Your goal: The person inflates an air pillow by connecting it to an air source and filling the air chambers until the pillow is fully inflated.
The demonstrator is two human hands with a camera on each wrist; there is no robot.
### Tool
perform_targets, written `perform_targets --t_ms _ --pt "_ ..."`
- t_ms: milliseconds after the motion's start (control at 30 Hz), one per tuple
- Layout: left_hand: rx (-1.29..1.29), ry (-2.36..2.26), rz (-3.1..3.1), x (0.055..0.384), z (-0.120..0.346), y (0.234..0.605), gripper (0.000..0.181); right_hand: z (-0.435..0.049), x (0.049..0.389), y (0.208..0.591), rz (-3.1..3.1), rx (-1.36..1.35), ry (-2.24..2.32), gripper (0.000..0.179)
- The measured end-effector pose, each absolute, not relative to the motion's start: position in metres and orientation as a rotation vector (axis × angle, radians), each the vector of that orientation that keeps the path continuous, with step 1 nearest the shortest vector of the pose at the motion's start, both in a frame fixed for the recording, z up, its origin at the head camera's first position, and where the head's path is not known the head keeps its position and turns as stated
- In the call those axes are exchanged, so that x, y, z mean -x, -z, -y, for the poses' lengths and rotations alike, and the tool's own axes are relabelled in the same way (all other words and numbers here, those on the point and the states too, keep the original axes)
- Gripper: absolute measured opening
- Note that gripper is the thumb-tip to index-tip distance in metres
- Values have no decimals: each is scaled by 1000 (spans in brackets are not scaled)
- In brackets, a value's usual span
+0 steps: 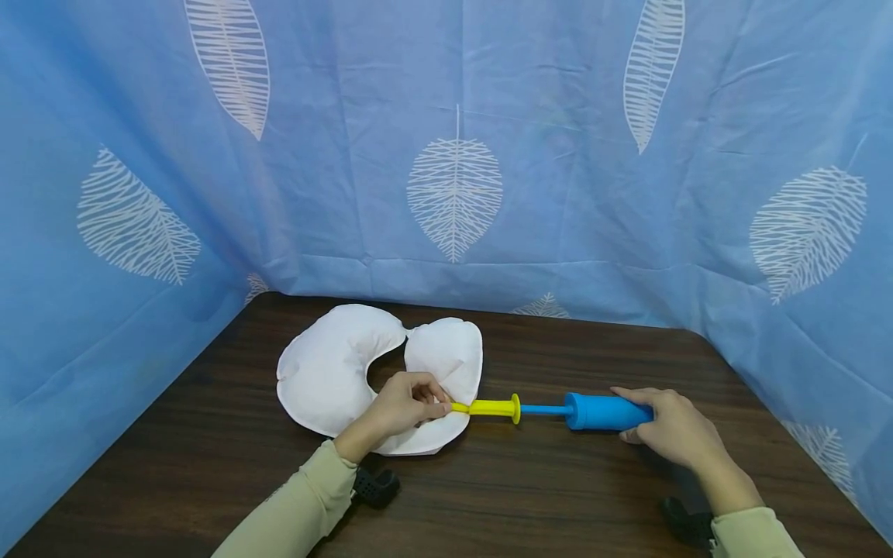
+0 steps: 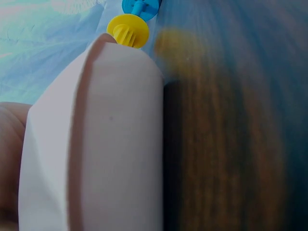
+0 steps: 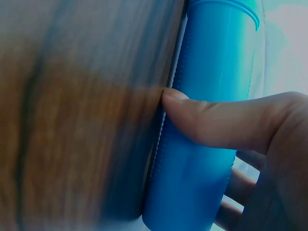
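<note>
A white inflatable neck pillow (image 1: pixel 321 372), plump and curved in a U, lies on the table. Against its near right lobe, my left hand (image 1: pixel 408 403) pinches the narrow yellow tip of a hand pump (image 1: pixel 600 411). The valve at that spot is hidden by the fingers. From there the pump runs rightward: a yellow section with a round flange, a thin blue rod, then a thick blue barrel. My right hand (image 1: pixel 677 430) grips the barrel's far end, and in the right wrist view its thumb (image 3: pixel 211 120) lies across the barrel. The left wrist view shows mostly pillow fabric (image 2: pixel 120 120).
The dark wood-grain table (image 1: pixel 530 496) carries the pillow and pump. Blue curtain (image 1: pixel 558 194) with white leaf prints surrounds its back and sides. A black strap device (image 1: pixel 377 488) sits at the left wrist, another (image 1: pixel 687 523) at the right.
</note>
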State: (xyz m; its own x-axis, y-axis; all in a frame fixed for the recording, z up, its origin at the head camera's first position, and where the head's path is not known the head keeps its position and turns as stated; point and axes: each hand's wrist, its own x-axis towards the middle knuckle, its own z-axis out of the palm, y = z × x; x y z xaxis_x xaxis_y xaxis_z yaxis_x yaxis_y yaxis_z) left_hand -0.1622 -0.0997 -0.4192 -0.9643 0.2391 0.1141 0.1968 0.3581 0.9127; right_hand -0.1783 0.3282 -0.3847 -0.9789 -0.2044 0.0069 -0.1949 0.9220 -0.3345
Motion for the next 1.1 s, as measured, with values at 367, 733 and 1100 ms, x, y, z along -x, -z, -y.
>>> perform_targets --t_ms 367,733,1100 --pt "-409 -1650 -2665 160 95 416 10 -307 172 384 -3041 417 543 73" --pt "-437 -1630 -2666 161 94 412 10 -268 161 388 -3097 555 469 70" --pt "-432 -1644 -2588 157 95 407 9 -272 161 387 -3080 493 449 69"
